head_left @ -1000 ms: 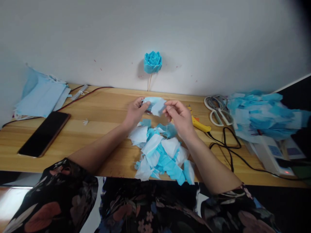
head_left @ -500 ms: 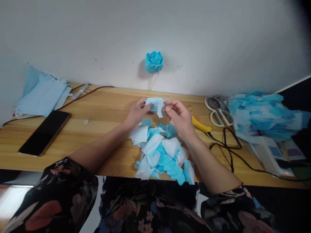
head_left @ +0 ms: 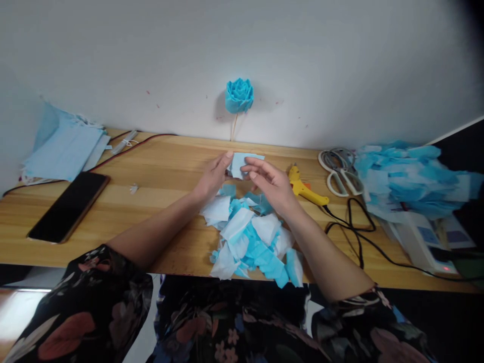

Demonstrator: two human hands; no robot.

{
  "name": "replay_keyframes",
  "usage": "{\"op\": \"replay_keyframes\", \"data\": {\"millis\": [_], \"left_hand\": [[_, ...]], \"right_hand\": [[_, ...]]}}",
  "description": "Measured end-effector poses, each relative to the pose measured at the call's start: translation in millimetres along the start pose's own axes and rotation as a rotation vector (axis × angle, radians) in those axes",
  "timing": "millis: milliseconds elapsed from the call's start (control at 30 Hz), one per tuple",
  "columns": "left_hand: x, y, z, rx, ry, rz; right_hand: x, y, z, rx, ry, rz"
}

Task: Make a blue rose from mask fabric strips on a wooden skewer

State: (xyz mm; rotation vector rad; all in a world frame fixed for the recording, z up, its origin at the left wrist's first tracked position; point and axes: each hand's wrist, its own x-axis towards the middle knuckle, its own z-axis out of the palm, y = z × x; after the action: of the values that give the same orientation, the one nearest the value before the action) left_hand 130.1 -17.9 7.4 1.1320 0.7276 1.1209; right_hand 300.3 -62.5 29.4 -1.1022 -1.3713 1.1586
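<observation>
Between my two hands, above the wooden table, is a small light-blue piece of mask fabric (head_left: 238, 164). My left hand (head_left: 212, 176) grips its left edge, thumb on top and the other fingers partly hidden behind. My right hand (head_left: 270, 182) has its bent fingertips against the right part of the piece, thumb close to the index finger. Just below and in front of both hands lies a loose heap of blue and white fabric scraps (head_left: 249, 237). Beyond them a blue fabric flower (head_left: 239, 96) on a thin stick leans at the wall.
On the right are a yellow glue gun (head_left: 308, 191) with a black cord, white-handled scissors (head_left: 342, 182) and a big pile of blue fabric pieces (head_left: 412, 181) over a white box (head_left: 427, 247). A phone (head_left: 70, 206) and stacked face masks (head_left: 64, 148) lie on the left.
My right hand has moved left over the fabric piece, which now lies flatter instead of with its right end folded down. My left thumb has shifted to the piece's upper left edge.
</observation>
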Motion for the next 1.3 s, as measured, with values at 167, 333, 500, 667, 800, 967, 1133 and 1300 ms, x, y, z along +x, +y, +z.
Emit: {"op": "replay_keyframes", "data": {"millis": [167, 333, 500, 667, 800, 967, 1133, 1300], "left_hand": [[5.1, -4.8, -3.7, 0.044, 0.047, 0.066], [13.1, -5.8, -12.4, -0.049, 0.104, 0.049], [11.1, -1.2, -10.4, -0.086, 0.031, 0.020], [19.0, 5.4, -21.5, -0.092, 0.066, 0.084], [35.2, 6.3, -49.1, -0.094, 0.190, 0.145], [46.5, -1.7, -70.7, -0.107, 0.285, 0.165], [49.3, -5.0, -76.1, -0.120, 0.317, 0.158], [51.2, -9.3, -80.1, -0.116, 0.297, 0.160]], "right_hand": [[-0.3, -0.2, -2.1, -0.012, -0.028, -0.022], [4.9, -6.5, -12.7, -0.003, 0.224, -0.095], [13.1, 3.5, -13.8, 0.022, 0.155, -0.057], [21.7, 12.1, -20.0, -0.083, 0.135, -0.047], [39.3, 11.1, -34.2, -0.307, 0.144, -0.034], [67.1, 13.2, -35.7, -0.808, 0.026, 0.049], [80.6, 4.4, -23.0, -1.194, -0.066, 0.169], [79.9, -2.3, -0.2, -1.363, -0.121, 0.277]]}}
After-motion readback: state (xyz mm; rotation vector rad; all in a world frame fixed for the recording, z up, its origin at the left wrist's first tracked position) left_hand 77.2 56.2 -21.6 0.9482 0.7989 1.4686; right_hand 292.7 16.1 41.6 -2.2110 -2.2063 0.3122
